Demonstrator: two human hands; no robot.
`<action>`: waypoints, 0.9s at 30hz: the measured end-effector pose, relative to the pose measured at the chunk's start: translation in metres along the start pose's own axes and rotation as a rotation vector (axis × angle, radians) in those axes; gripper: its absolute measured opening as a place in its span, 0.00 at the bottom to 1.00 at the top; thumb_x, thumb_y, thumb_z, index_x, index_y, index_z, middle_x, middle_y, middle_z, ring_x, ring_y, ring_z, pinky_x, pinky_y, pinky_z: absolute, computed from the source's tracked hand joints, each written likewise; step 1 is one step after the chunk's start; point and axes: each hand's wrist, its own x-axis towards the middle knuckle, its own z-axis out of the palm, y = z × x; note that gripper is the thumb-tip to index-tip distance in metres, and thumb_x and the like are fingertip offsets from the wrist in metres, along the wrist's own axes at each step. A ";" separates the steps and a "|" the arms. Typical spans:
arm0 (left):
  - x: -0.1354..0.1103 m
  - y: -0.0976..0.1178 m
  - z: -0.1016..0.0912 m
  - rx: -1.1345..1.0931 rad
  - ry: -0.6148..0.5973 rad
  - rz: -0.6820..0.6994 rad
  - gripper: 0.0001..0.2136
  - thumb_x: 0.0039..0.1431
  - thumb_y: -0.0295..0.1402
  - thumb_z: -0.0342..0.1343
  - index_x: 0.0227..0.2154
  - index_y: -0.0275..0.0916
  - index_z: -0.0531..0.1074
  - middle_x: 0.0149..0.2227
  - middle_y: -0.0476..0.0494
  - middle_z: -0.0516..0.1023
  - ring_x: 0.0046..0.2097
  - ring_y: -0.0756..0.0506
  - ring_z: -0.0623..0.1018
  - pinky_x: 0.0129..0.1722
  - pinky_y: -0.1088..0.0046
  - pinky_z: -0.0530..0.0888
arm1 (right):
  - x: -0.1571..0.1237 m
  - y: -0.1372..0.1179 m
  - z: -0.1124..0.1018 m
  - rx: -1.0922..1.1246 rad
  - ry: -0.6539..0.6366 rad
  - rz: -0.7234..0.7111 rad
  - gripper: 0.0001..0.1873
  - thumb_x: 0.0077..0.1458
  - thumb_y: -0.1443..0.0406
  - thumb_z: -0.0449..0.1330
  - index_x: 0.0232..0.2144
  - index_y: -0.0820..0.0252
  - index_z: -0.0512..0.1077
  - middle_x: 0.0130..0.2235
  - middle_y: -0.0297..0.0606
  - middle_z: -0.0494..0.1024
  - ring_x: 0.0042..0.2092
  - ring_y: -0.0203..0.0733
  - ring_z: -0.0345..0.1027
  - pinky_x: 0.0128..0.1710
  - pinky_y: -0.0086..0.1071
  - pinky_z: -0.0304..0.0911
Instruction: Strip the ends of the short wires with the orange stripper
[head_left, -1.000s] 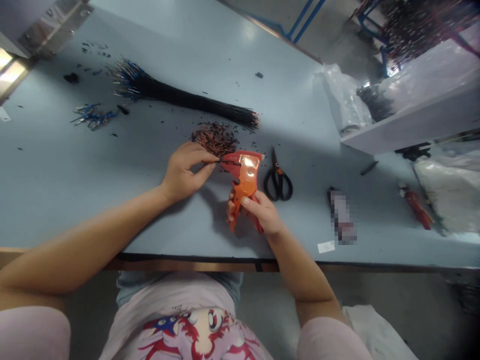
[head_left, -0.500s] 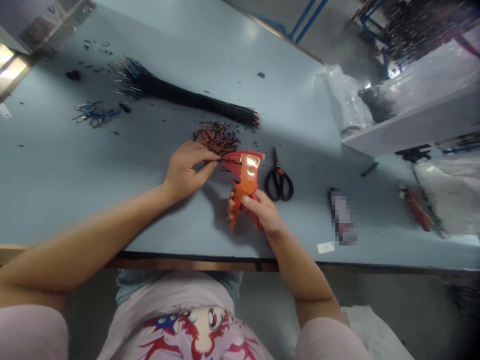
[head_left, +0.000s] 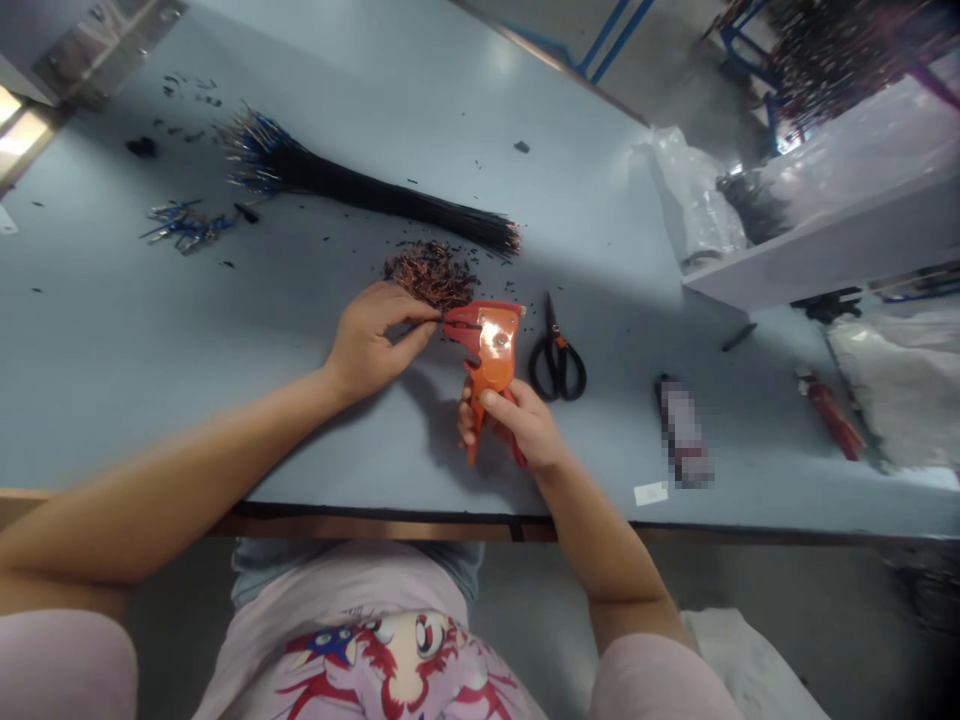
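Wrapped around the handles of an orange and red wire stripper is my right hand, its thumb across the front. The tool's jaws point left, toward my left hand. Between thumb and forefinger, that hand pinches a thin black wire whose end lies at the jaws; most of the wire is hidden by the fingers. Just beyond the fingertips is a pile of copper and black wire scraps. A long bundle of black wires, with blue and metal ends at left, lies farther back.
Black-handled scissors rest right of the stripper. A small heap of blue-ended pieces lies at left. Farther right are a pixelated object, a white label and a red-handled tool. A shelf with plastic bags juts in.
The stripper's handles have come slightly closer together in my right hand, and its head has shifted a little left. My left hand stays in nearly the same place.
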 end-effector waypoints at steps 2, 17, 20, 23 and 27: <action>0.000 0.000 0.000 -0.009 -0.002 -0.005 0.04 0.55 0.32 0.58 0.32 0.42 0.77 0.31 0.49 0.79 0.34 0.48 0.75 0.41 0.67 0.70 | -0.001 -0.001 0.001 0.028 -0.002 0.013 0.14 0.57 0.57 0.61 0.37 0.62 0.67 0.27 0.34 0.71 0.25 0.35 0.68 0.24 0.33 0.70; -0.001 -0.002 0.003 0.073 -0.050 -0.057 0.05 0.56 0.32 0.56 0.30 0.40 0.77 0.30 0.47 0.79 0.35 0.47 0.76 0.41 0.67 0.70 | 0.003 -0.001 0.005 0.128 0.013 0.110 0.18 0.53 0.53 0.63 0.32 0.61 0.65 0.22 0.28 0.67 0.20 0.31 0.62 0.20 0.31 0.68; -0.002 -0.002 0.004 0.088 -0.071 -0.062 0.05 0.56 0.32 0.56 0.30 0.40 0.77 0.31 0.47 0.80 0.36 0.46 0.76 0.41 0.67 0.70 | 0.006 0.000 0.003 0.190 0.071 0.109 0.18 0.53 0.53 0.63 0.29 0.60 0.62 0.19 0.24 0.61 0.16 0.27 0.53 0.14 0.24 0.60; -0.002 -0.004 0.004 0.098 -0.070 -0.093 0.05 0.55 0.32 0.57 0.31 0.41 0.77 0.32 0.46 0.80 0.36 0.45 0.77 0.40 0.66 0.71 | 0.010 0.001 -0.002 0.231 0.078 0.107 0.18 0.51 0.53 0.63 0.29 0.59 0.63 0.19 0.24 0.61 0.16 0.27 0.52 0.14 0.25 0.60; 0.001 -0.014 0.002 0.157 0.021 -0.159 0.03 0.53 0.30 0.57 0.27 0.41 0.75 0.29 0.48 0.78 0.34 0.45 0.76 0.36 0.67 0.71 | 0.015 -0.002 -0.011 0.316 0.057 0.099 0.18 0.50 0.53 0.63 0.34 0.60 0.66 0.24 0.29 0.67 0.22 0.32 0.61 0.22 0.33 0.70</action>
